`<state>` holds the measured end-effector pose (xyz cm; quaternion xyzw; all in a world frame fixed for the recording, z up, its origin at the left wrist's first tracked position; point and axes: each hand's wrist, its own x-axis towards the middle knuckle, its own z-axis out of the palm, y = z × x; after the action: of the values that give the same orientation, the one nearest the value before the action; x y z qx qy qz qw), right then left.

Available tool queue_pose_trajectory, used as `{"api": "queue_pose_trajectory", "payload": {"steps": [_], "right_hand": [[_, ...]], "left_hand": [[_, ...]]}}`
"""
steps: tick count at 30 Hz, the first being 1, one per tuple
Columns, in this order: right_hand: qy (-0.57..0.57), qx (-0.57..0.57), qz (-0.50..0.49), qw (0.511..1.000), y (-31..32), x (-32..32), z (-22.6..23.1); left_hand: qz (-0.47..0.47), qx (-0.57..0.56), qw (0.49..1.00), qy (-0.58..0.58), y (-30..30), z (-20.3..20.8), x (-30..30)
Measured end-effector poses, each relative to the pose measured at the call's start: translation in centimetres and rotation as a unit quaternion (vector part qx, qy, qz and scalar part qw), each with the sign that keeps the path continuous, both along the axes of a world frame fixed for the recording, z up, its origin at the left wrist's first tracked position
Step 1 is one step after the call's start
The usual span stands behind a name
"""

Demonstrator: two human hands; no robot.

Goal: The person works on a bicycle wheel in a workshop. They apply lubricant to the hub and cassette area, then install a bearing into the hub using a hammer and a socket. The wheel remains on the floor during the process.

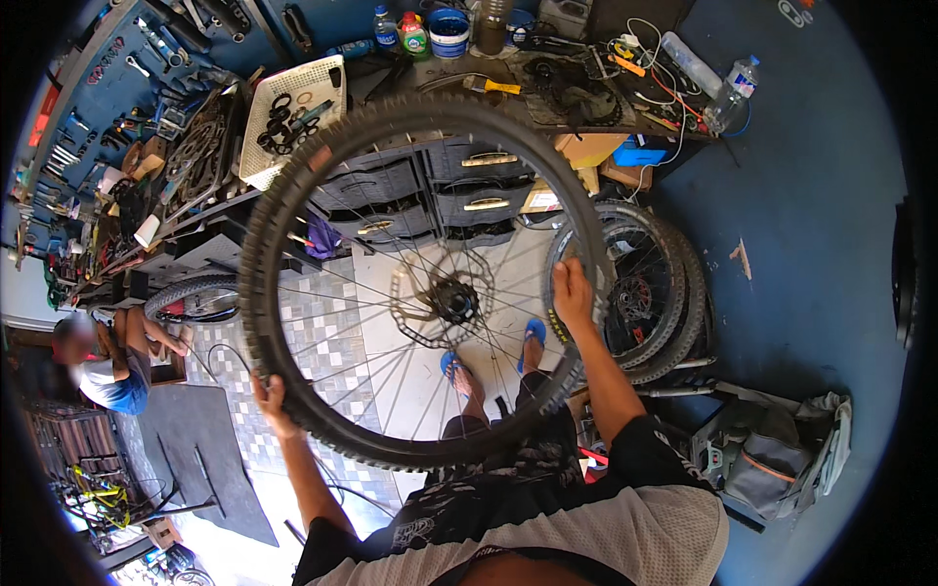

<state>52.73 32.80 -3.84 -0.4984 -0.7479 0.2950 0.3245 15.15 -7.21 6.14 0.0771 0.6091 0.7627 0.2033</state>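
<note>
A bicycle wheel (262, 293) with a black knobby tyre hangs in the air before my body, its flat side facing up at me. A brake disc (403, 317) surrounds the dark hub (456, 300) at its centre, with thin spokes running out to the rim. My left hand (275, 407) grips the tyre at the lower left edge, its fingers partly hidden. On the opposite side, my right hand (575, 296) is closed round the rim and tyre. Both forearms reach up from below. The floor and drawers show between the spokes.
A cluttered workbench (532, 98) with drawers (376, 210) stands ahead, bearing a cream basket (256, 161) of rings. More wheels (674, 283) lean at right, near a grey bag (772, 469). A person (122, 366) sits at far left, by a dark mat (200, 454).
</note>
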Motion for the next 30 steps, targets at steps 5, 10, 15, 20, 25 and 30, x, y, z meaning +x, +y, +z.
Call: {"api": "queue_pose_trajectory", "payload": {"steps": [5,10,15,20,25,30], "right_hand": [[-0.121,-0.026,-0.036,0.992,-1.6,5.3,-2.1],[-0.179,-0.024,-0.061,0.982,-1.9,8.4,-4.7],[-0.193,-0.081,-0.102,0.973,-1.1,10.5,-7.1],[-0.153,-0.126,-0.114,0.974,1.0,10.2,-9.5],[-0.15,-0.188,-0.062,0.969,1.3,10.2,-12.1],[-0.122,-0.244,-0.051,0.961,3.3,10.4,-12.8]], "left_hand": [[-0.072,-0.015,0.991,-0.11,2.7,-9.9,1.7],[-0.099,-0.237,0.951,-0.176,5.4,-17.0,3.3],[-0.078,-0.31,0.943,-0.09,9.6,-19.5,4.4],[-0.098,-0.345,0.934,-0.007,14.1,-20.8,2.5],[-0.093,-0.397,0.913,0.016,14.8,-23.2,1.8],[-0.113,-0.425,0.898,0.011,15.1,-24.4,0.9]]}}
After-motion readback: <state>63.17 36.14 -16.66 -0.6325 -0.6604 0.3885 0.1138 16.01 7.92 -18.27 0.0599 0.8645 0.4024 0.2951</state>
